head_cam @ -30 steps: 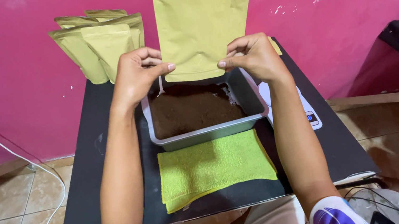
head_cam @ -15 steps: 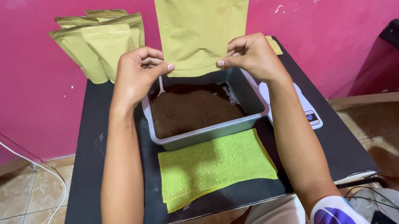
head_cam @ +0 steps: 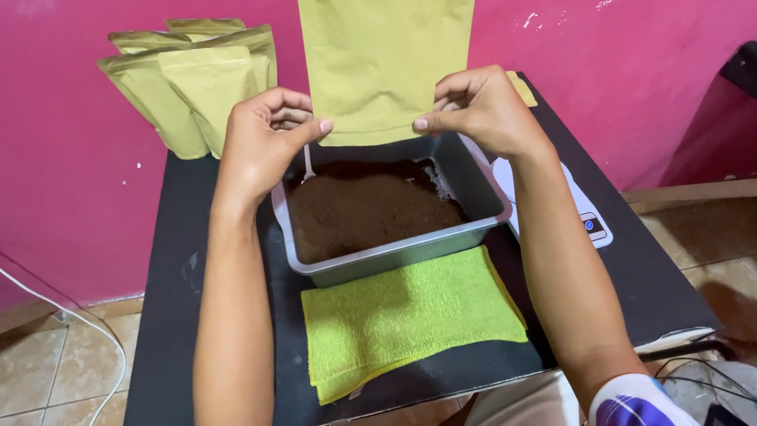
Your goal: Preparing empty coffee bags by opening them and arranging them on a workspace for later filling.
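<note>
1. Barely anything has moved vs. the earlier frames: both hands keep the same pinch on the pouch's lower edge, and the pouch sits in the same spot over the tray.
2. Head view, hands: left hand (head_cam: pixel 267 145) pinches the olive-green pouch (head_cam: pixel 381 35) at its bottom-left corner, thumb against fingers; right hand (head_cam: pixel 474 112) does likewise at the bottom-right. Pouch is upright, stretched between the two pinches, prob. to keep it flat and taut, right above the far rim of the grey tray (head_cam: pixel 486 191).
3. Same view, worktop: the tray holds dark brown powder (head_cam: pixel 363 210), w/ a thin white handle (head_cam: pixel 307 161) poking up at its 11 o'clock corner. Yellow-green cloth (head_cam: pixel 405 315) lies at 6 o'clock of the tray, touching it, likely there to catch spills. Black worktop (head_cam: pixel 172 377) carries it all.
4. Background: more olive pouches (head_cam: pixel 196 85) lean on the pink wall (head_cam: pixel 1 131) at 10 o'clock. White flat device (head_cam: pixel 587 215) at 3 o'clock, partly behind the right forearm.
</note>
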